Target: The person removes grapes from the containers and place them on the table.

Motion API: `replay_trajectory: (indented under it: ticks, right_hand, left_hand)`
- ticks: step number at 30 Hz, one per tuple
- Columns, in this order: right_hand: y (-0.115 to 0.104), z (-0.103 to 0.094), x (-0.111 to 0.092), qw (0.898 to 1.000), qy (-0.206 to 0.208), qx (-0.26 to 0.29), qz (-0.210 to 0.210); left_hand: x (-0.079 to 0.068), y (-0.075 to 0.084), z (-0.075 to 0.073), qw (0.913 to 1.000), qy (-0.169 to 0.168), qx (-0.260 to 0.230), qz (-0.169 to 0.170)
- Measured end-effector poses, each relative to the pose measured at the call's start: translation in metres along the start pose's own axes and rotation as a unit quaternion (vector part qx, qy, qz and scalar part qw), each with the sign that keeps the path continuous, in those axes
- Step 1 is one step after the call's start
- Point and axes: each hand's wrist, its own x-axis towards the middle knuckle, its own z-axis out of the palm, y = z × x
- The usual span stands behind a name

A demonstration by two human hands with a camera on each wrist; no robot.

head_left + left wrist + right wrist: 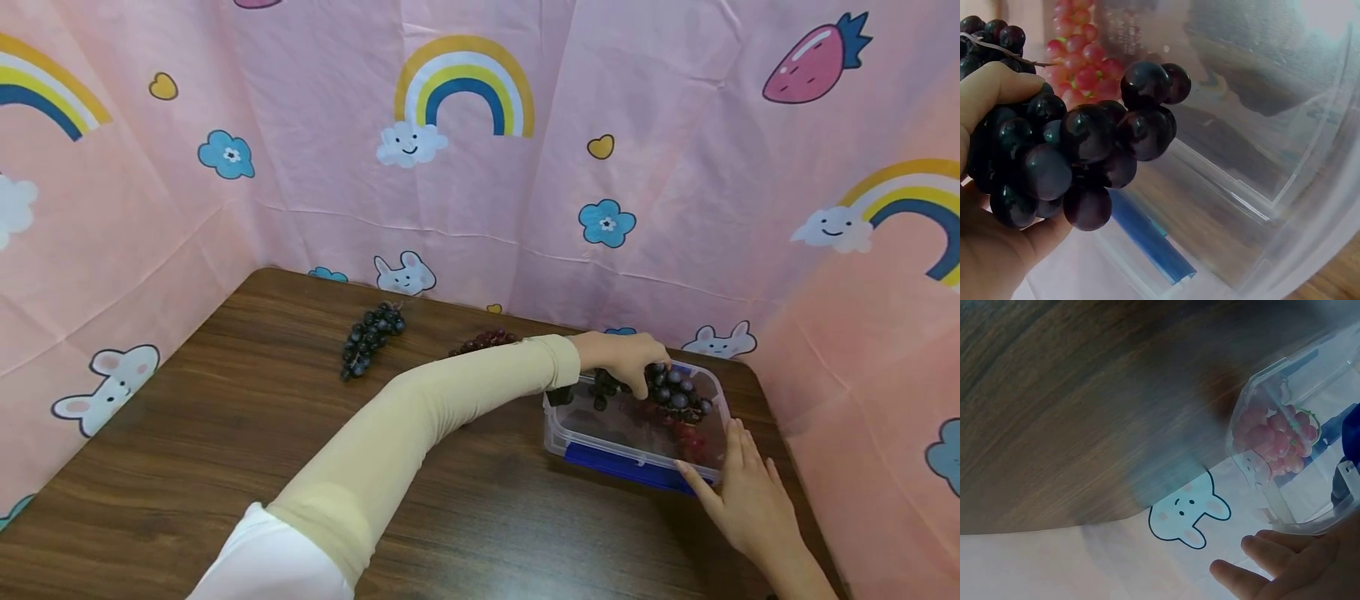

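Grapes (blk) (677, 392) in L fingers (1049, 239), R fingers (734, 454) at box (600, 427).

The left arm (450, 404) reaches from lower left toward the right, slightly bent at the elbow (408, 396); the left hand (628, 358) grips with curled fingers. The right hand (753, 496) has straight fingers, its thumb (697, 483) spread apart, and the right forearm (797, 571) enters from below.
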Motion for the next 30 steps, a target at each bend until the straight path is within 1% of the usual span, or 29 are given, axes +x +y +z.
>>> replay_trajectory:
  ticks: [5,10,15,20,27,30]
  right_hand:
    - [0.0,0.0,0.0,1.0,0.002,0.0,0.0]
    - [0.0,0.0,0.0,1.0,0.004,-0.002,-0.002]
    - [0.0,-0.001,0.001,1.0,-0.005,-0.006,0.002]
    - [-0.001,-0.002,0.001,1.0,-0.009,-0.01,0.004]
    - [-0.001,-0.002,0.0,1.0,-0.018,-0.008,0.007]
    - [-0.001,-0.002,0.0,1.0,-0.018,-0.009,0.007]
  left_hand:
    - [-0.004,-0.005,-0.005,0.9994,0.022,-0.026,-0.002]
    - [-0.01,-0.01,-0.013,0.9981,0.045,-0.041,0.01]
    - [-0.019,-0.013,-0.022,0.9963,0.063,-0.057,0.015]
    - [-0.027,-0.01,-0.028,0.9952,0.071,-0.063,0.023]
    - [-0.037,-0.002,-0.031,0.9955,0.065,-0.065,0.024]
    - [-0.041,0.0,-0.032,0.9951,0.074,-0.061,0.026]
